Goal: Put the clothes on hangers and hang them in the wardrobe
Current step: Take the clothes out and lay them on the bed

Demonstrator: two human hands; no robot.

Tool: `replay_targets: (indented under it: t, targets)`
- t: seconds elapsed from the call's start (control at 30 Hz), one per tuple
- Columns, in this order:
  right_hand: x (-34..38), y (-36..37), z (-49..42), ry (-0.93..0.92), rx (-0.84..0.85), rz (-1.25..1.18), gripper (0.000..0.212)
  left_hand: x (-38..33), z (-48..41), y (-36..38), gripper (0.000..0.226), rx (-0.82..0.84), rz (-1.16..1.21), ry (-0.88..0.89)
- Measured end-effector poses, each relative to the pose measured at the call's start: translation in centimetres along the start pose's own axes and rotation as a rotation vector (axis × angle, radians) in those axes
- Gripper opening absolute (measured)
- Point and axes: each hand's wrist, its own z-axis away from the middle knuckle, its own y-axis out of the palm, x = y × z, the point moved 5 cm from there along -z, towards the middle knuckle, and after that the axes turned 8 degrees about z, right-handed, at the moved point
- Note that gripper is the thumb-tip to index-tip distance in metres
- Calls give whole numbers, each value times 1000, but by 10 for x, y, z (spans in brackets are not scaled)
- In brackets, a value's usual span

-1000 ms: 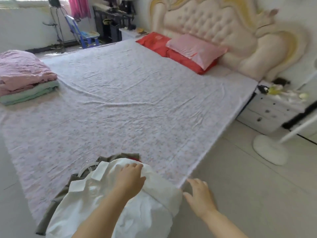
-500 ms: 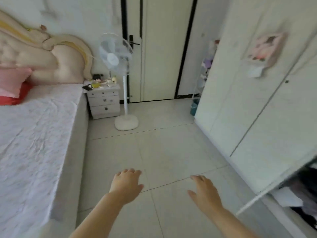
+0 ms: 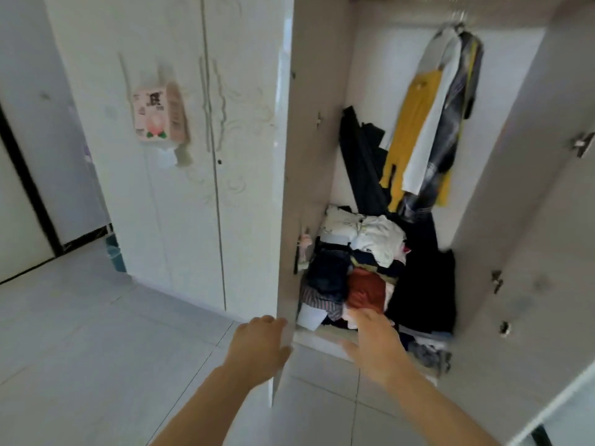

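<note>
Two grips: both are bare and hold nothing
Left grip (image 3: pixel 260 344): fingers loose and a little bent, right by the edge of the left door (image 3: pixel 317 162); it is too blurry to tell if it touches
Right grip (image 3: pixel 375 344): fingers straight, held out low toward the pile (image 3: pixel 341 272); the fingertips sit in front of the red cloth (image 3: pixel 367 291), and I cannot tell if they touch it
Wardrobe (image 3: pixel 370 75): open, with one door swung out on each side
Right door (image 3: pixel 531 226): stands wide open, its hinges show
Hung clothes (image 3: pixel 431 123): a yellow one, a white one and a grey one hang close together at the top right of the wardrobe
Dark cloth (image 3: pixel 360 162): droops down the back wall, just left of the hung clothes
Pile: a messy heap on the wardrobe's bottom, with white clothes at the back, dark blue and striped ones on the left, red in the middle and black on the right
Shut doors (image 3: pixel 193 188): to the left of the open part, with a pink pack (image 3: pixel 159 112) stuck on them
Floor (image 3: pixel 96 349): pale tiles under both arms
</note>
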Motion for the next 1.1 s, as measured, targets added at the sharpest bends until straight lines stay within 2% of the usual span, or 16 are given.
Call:
replay_targets:
  t: [0.1,0.27,0.5,0.9,1.1]
  targets:
    - [-34,-24,-38,99,-87,12,58,-34,-71,-12,45,-34,21,144]
    - [-78,-69,-98,213,-210,4,58,-75,-175,-51,52,-111,13,326]
    - [-135,-139,-178,270,-367,70,58,-122,-290,-111,51,-210,92,447]
    - [-240,-246,-373,144,-575,131,60,-197,-496,-202,57,-471,163,446]
    - [-273,-307,-463,73,-699,170,55,-232,-581,-252,53,-614,233,501]
